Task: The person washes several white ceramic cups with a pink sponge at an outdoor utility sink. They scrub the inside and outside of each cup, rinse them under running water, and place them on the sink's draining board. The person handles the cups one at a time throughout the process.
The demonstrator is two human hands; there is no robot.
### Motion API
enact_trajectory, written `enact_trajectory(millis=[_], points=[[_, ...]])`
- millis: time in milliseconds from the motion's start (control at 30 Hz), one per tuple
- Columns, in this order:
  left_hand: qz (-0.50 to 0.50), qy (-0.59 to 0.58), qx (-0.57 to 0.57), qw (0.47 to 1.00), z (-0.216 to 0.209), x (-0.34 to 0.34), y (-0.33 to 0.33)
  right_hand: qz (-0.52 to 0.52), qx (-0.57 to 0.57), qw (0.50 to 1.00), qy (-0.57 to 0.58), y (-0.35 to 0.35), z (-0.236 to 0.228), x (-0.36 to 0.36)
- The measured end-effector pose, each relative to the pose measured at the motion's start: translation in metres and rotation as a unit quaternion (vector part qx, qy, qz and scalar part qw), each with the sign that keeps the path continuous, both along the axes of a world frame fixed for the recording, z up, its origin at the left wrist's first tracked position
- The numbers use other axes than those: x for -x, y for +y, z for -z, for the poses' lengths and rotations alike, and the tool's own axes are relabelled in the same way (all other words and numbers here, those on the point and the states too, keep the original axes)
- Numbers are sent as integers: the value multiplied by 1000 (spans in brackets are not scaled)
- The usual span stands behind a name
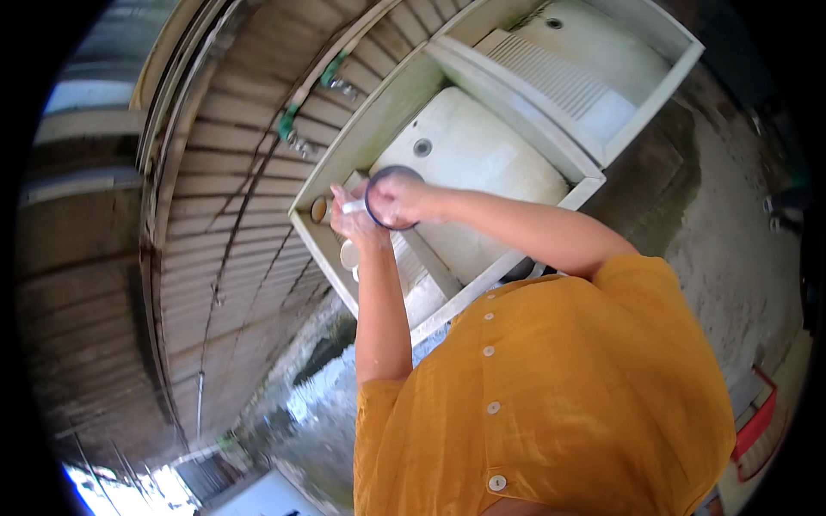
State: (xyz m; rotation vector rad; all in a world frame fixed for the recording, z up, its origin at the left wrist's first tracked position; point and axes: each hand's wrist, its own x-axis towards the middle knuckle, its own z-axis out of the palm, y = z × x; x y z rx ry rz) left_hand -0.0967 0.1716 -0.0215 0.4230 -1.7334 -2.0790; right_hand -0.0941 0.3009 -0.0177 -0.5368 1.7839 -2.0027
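Observation:
Over the left end of a pale laundry sink (482,138), my left hand (360,222) grips a mug (368,206) that looks white with a dark blue rim. Its round mouth is turned up toward me. My right hand (403,199) reaches into the mouth, fingers bent and closed against the inside. Whether those fingers hold something is hidden and slightly blurred. Both hands look wet. Just left of my left hand, a cup (319,210) with a brownish inside sits in the sink's corner. A white cup (348,254) shows partly behind my left wrist.
A ribbed washboard slope (413,267) lies below my hands, and a drain (422,147) is in the basin beyond. Two metal taps (301,144) with green fittings stick out of the slatted wall. A second basin (594,52) adjoins at the far right. The floor (327,404) looks wet.

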Motion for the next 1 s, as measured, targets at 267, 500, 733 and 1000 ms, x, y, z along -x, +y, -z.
enact_trajectory(millis=[267,500,733,1000], points=[[26,-38,-76,996,-43,-29,-20,126,246,960,33,82,-64,17],[-29,-47,-108,993,-48,-49,-41,106,351,924,-110,76,-48,22],[-84,-48,-138,986,-14,-52,-58,92,391,908,-118,0,-64,-23],[-33,-109,-7,993,-27,-66,-61,56,-137,851,504,-48,-12,-51]])
